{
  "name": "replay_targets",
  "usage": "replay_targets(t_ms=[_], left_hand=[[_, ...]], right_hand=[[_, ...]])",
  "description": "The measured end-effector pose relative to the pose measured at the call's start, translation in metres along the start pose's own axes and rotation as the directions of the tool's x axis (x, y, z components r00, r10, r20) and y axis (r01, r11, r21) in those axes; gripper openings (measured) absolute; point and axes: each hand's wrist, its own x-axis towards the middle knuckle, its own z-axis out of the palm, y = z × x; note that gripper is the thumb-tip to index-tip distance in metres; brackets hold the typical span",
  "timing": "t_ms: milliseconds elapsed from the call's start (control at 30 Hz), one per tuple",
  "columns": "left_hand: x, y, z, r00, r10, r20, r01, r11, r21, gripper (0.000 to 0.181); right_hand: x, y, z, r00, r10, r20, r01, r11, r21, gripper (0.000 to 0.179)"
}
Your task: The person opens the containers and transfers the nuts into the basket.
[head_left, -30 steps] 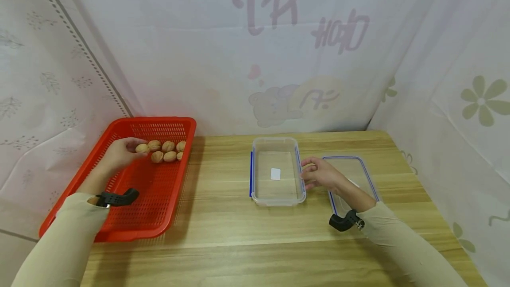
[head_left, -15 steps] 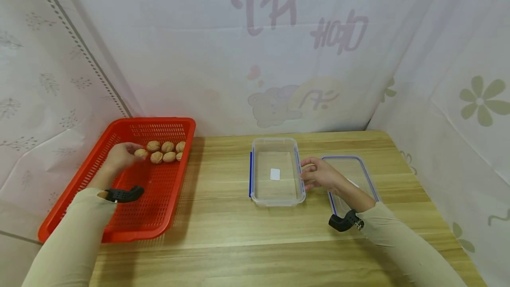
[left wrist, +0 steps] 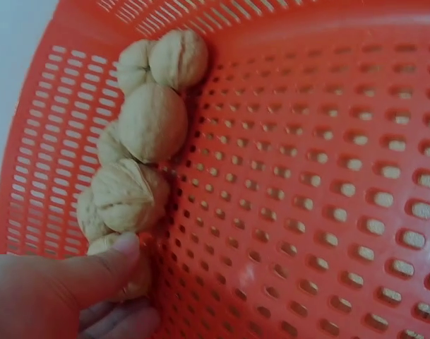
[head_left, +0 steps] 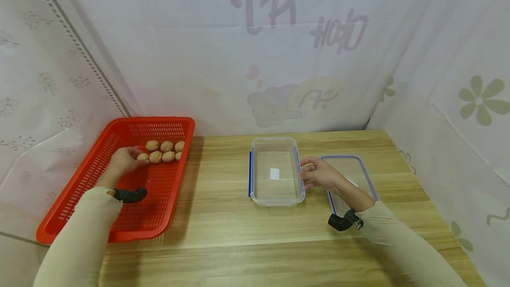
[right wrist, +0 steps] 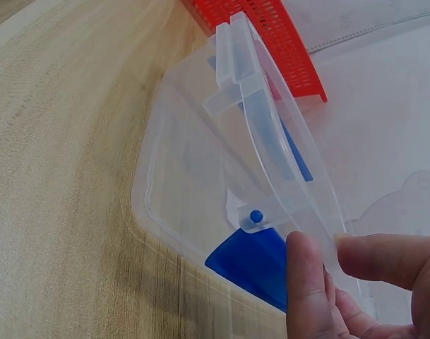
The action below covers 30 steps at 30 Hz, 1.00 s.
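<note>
In the head view, my left hand [head_left: 124, 161] is inside the red plastic basket [head_left: 181, 189]. Its thumb and fingers pinch a walnut [head_left: 143, 157] at the left end of the front row. The left wrist view shows the thumb on top of this walnut [left wrist: 133, 282], which is partly covered. More walnuts [head_left: 167, 146] lie beside it in two rows near the basket's back wall. My right hand [head_left: 320, 174] holds the right rim of a clear lidless food container [head_left: 275, 194], thumb and fingers at either side of the edge, by a blue latch [right wrist: 253, 265].
A clear lid [head_left: 346, 163] with a blue seal lies on the wooden table [head_left: 223, 234], partly under my right forearm. A white patterned curtain [head_left: 199, 56] hangs behind and along both sides. The container stands to the right of the basket.
My left hand has brought its walnut a little nearer, from beside the back row to the left end of the front row. The right hand and container have stayed put.
</note>
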Motion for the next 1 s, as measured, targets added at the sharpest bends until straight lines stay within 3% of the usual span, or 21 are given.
replay_targets(t_ms=[200, 633, 1000], left_hand=[[0.0006, -0.0041, 0.0022, 1.000, 0.003, -0.015, -0.003, 1.000, -0.005, 0.055], [0.0011, 0.0013, -0.0003, 0.996, 0.037, 0.080, -0.037, 0.999, -0.012, 0.057], [0.0015, 0.0004, -0.0009, 0.996, 0.039, 0.079, -0.037, 0.999, -0.030, 0.059]], right_hand=[[-0.0001, -0.0015, 0.0015, 1.000, -0.006, 0.009, 0.006, 1.000, -0.003, 0.046], [-0.0015, -0.0008, 0.0010, 1.000, -0.001, 0.004, 0.001, 1.000, -0.010, 0.045], [0.0006, -0.0002, 0.0005, 1.000, -0.007, 0.012, 0.007, 1.000, -0.015, 0.044]])
